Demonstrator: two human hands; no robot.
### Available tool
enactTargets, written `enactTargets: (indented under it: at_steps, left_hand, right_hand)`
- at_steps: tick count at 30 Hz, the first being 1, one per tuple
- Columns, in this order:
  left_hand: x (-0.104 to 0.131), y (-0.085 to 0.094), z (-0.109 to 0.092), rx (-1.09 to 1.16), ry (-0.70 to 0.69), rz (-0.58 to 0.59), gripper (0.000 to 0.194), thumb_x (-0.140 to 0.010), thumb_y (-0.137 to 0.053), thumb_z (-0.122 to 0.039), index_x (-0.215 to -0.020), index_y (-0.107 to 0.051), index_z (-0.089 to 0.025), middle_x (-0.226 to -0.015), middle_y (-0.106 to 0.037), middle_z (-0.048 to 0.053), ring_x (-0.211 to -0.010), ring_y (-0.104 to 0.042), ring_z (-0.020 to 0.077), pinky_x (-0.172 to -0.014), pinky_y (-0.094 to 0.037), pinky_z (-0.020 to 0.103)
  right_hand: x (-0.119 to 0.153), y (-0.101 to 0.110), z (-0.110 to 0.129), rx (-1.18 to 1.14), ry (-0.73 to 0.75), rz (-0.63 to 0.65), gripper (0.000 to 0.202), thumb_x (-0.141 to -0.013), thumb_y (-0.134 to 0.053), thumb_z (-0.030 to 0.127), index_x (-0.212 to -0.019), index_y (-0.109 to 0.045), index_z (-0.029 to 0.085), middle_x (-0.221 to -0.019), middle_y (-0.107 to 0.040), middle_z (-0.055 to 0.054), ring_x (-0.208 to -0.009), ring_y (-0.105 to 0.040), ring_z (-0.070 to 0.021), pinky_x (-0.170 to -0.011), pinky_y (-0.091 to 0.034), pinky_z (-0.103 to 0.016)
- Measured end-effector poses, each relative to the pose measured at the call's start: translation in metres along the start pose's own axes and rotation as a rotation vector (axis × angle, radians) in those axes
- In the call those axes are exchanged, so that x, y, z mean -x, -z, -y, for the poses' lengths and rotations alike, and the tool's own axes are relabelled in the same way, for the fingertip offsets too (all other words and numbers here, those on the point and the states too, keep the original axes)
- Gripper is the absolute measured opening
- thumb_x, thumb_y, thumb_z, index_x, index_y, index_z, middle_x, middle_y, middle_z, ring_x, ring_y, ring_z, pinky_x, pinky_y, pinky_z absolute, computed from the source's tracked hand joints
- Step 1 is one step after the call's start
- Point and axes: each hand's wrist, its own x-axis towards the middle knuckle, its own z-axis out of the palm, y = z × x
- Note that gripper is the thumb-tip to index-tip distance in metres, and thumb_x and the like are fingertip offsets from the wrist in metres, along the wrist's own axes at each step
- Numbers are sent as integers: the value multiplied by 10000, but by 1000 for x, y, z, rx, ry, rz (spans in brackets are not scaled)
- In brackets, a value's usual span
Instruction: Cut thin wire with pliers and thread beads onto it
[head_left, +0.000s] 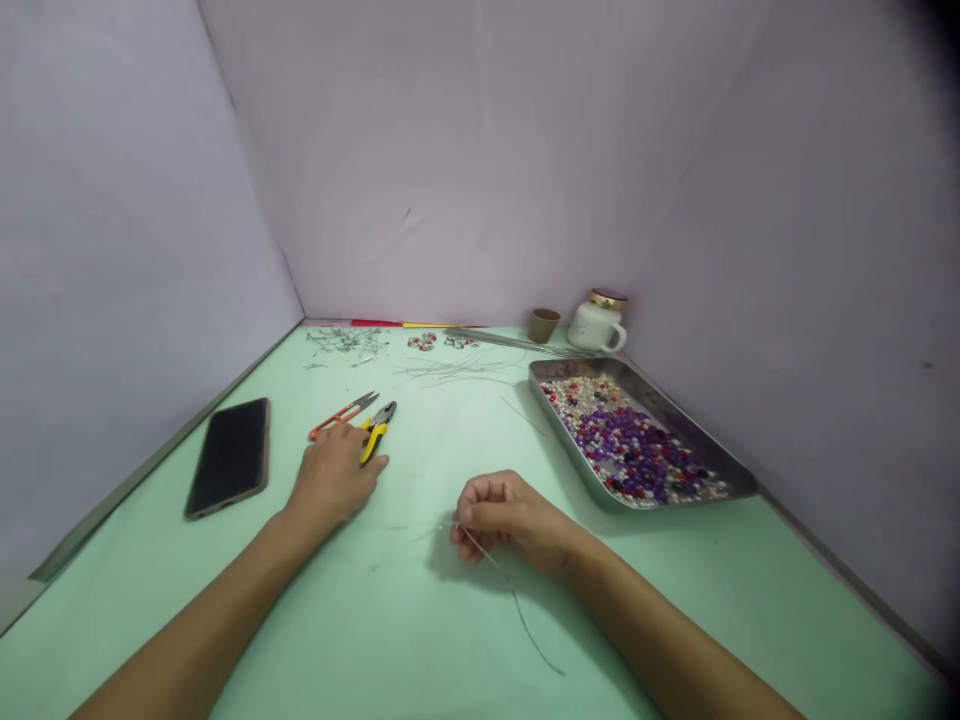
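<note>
My left hand (336, 475) lies palm down on the table, at the handles of pliers (375, 445) with yellow and black grips. Its thumb is spread away from the other fingers, whose tips are mostly hidden. Just beyond those fingers are orange-handled thread snips (345, 414). At front centre, my right hand (510, 520) is closed in a pinch on a thin wire (516, 598). One end of the wire curves down toward me; fainter strands extend left from the fingertips. Whether anything is threaded at the pinch is too small to tell.
A metal tray (577, 470) of purple, red and pearly beads stands right. A phone (231, 455) lies left. Along the back are wire pieces (457, 370), beaded rings (424, 342), a small brown cup (543, 325) and a lidded white mug (596, 326). Walls enclose the table's sides and back.
</note>
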Motion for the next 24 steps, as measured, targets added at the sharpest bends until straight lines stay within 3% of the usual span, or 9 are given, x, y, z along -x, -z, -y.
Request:
enactTargets:
  at_steps: [3, 5, 6, 8, 9, 11, 19, 24]
  left_hand:
    - [7, 13, -9, 121, -33, -71, 298, -743, -412, -338, -919, -579, -164, -1067, -549, 106, -1038, -436, 269, -848, -339, 385]
    - [16, 26, -22, 374, -43, -47, 274, -745, -423, -357, -844, -593, -166, -905, -597, 58, -818, -510, 191, -739, -385, 302]
    - [21, 33, -28, 506, -53, 93, 269, -744, -428, -374, -789, -598, -169, -745, -586, 22, -649, -492, 146, -610, -386, 256]
    - [31, 41, -41, 703, -120, 479, 240, -722, -472, -358, -691, -603, -159, -567, -497, -25, -521, -411, 96, -502, -328, 209]
    - [36, 43, -46, 756, -109, 602, 224, -713, -481, -335, -668, -604, -152, -519, -453, -40, -483, -370, 81, -467, -293, 199]
    - [42, 42, -51, 841, -73, 710, 183, -687, -503, -285, -635, -596, -136, -501, -423, -50, -472, -336, 66, -458, -267, 193]
    - [48, 30, -54, 981, 152, 609, 111, -652, -518, -223, -624, -565, -126, -438, -388, -74, -412, -300, 45, -415, -248, 182]
    - [48, 33, -57, 1003, 193, 625, 81, -634, -513, -196, -645, -564, -134, -398, -420, -73, -359, -350, 48, -372, -270, 175]
  right_hand:
    - [2, 0, 1, 83, -82, 91, 120, -641, -619, 210, -629, -548, 113, -625, -614, -33, -476, -572, -112, -474, -445, -232]
    - [3, 0, 2, 131, -111, 126, 132, -645, -626, 219, -638, -551, 111, -622, -610, -25, -473, -573, -105, -465, -442, -218]
    - [4, -1, 3, 145, -119, 137, 138, -650, -627, 228, -645, -553, 112, -619, -608, -20, -475, -573, -101, -468, -441, -213]
    - [5, -2, 3, 151, -116, 135, 150, -665, -622, 250, -652, -552, 117, -614, -602, -9, -481, -572, -93, -481, -442, -206]
    - [5, -3, 3, 147, -103, 119, 158, -673, -618, 262, -655, -551, 121, -611, -599, -4, -484, -570, -88, -488, -442, -204]
    - [5, -5, 3, 142, -73, 77, 176, -677, -619, 288, -658, -552, 125, -604, -594, 2, -486, -563, -83, -495, -441, -201]
    - [2, -6, 2, 114, 37, 7, 295, -716, -568, 411, -729, -592, 118, -691, -600, -28, -545, -549, -92, -527, -460, -234]
    - [2, -7, 2, 225, 13, -58, 253, -612, -675, 341, -710, -590, 124, -561, -566, 13, -481, -515, -85, -483, -442, -218]
